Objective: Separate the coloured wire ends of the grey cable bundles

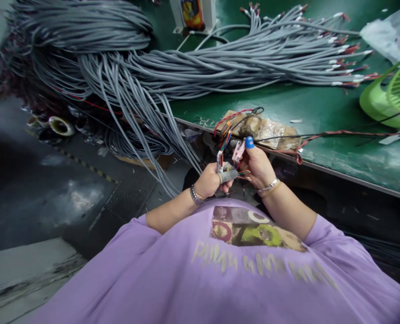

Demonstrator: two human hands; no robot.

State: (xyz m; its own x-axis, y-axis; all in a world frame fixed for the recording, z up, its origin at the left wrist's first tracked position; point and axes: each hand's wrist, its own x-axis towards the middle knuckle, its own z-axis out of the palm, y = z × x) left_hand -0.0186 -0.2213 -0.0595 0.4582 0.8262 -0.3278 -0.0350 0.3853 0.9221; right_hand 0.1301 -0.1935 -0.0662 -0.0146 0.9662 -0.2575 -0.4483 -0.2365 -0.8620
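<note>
- Shirt [173, 270], lilac, fills 6 o'clock, cut off below; its printed lettering is hard to read.
- Left hand [210, 180]: palm and lower fingers mostly hidden. Its forearm slants in from 8 o'clock, fingers curled tight on coloured wires [225, 143] that fan toward 12; whether the grey piece [228, 174] there is cable or finger wrap, I cannot tell.
- Right hand [258, 167]: its far fingers are hidden. It reaches in from 4 o'clock, wrist bent inward, blue-capped thumb pinching a small pink clip [238, 151], at 1 o'clock from the left hand; the clip's details are blurred.
- Taped block [284, 143], at 2 o'clock, on the edge of a green bench [338, 103], partly covered by wires.
- Grey cables [203, 67], from 10 to 1 o'clock, cut off by the top edge.
- Green basket [371, 101], at 2 o'clock, cut off at the right edge.
</note>
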